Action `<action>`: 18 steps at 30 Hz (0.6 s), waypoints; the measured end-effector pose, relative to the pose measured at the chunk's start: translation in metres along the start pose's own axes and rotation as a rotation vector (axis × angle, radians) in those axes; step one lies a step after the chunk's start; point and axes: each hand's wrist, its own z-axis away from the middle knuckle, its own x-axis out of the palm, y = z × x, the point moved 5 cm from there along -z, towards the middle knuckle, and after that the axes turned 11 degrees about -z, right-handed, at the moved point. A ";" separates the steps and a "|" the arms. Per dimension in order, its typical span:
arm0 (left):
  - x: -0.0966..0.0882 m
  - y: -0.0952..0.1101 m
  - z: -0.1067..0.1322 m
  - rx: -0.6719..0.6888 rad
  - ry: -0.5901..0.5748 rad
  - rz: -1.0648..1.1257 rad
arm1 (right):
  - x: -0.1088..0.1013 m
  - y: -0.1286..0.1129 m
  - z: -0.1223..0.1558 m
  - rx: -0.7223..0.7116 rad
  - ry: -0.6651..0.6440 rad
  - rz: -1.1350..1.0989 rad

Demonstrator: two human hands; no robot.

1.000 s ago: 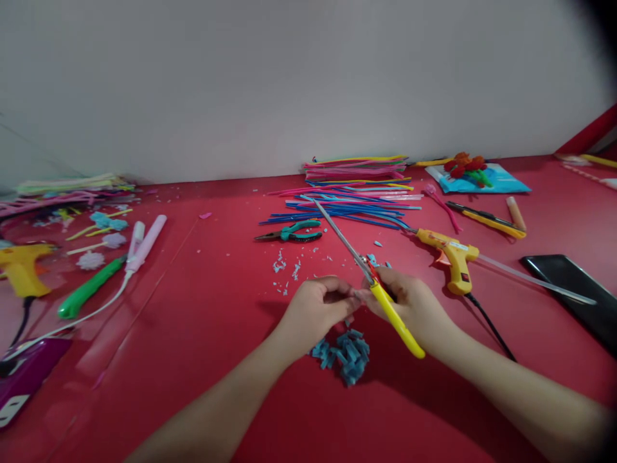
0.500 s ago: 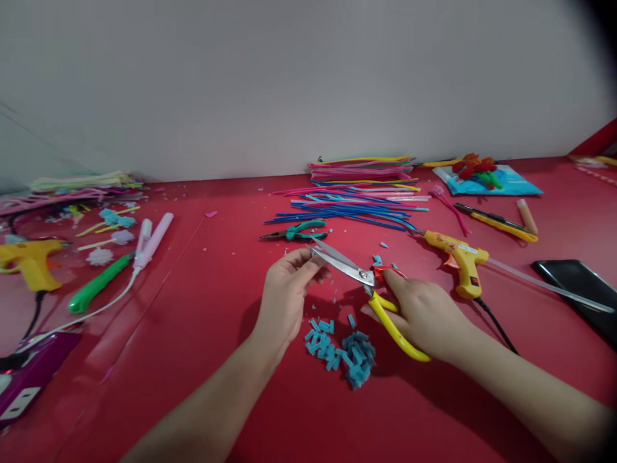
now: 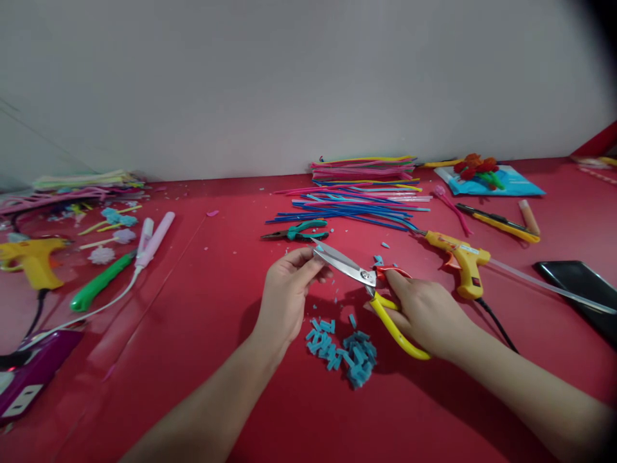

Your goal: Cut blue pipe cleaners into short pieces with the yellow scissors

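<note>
While pinching a tiny blue piece [image 3: 319,248] in the left hand [image 3: 285,289], held the scissors [image 3: 366,276] in the right hand [image 3: 424,312], grip closed around the handles [image 3: 395,331], seemingly to steady the piece at the parted blades [image 3: 340,262]. Had blue cuttings [image 3: 359,363] heaped below on the tabletop [image 3: 193,360], likely for easy reach. Saw a label [image 3: 466,249] on the right-hand glue gun [image 3: 465,270], too small to read.

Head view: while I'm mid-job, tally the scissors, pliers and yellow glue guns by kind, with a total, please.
Scissors, in the right hand: 1
Pliers: 1
Yellow glue guns: 2
Total: 4
</note>
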 end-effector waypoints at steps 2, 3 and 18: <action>0.000 0.000 0.000 0.003 -0.001 0.007 | -0.001 0.000 0.000 -0.005 0.006 0.011; 0.000 0.000 -0.001 0.004 -0.001 0.011 | -0.001 0.000 0.000 -0.009 0.009 0.011; 0.000 -0.001 -0.001 -0.009 0.001 0.054 | -0.001 0.002 0.000 -0.042 0.026 -0.019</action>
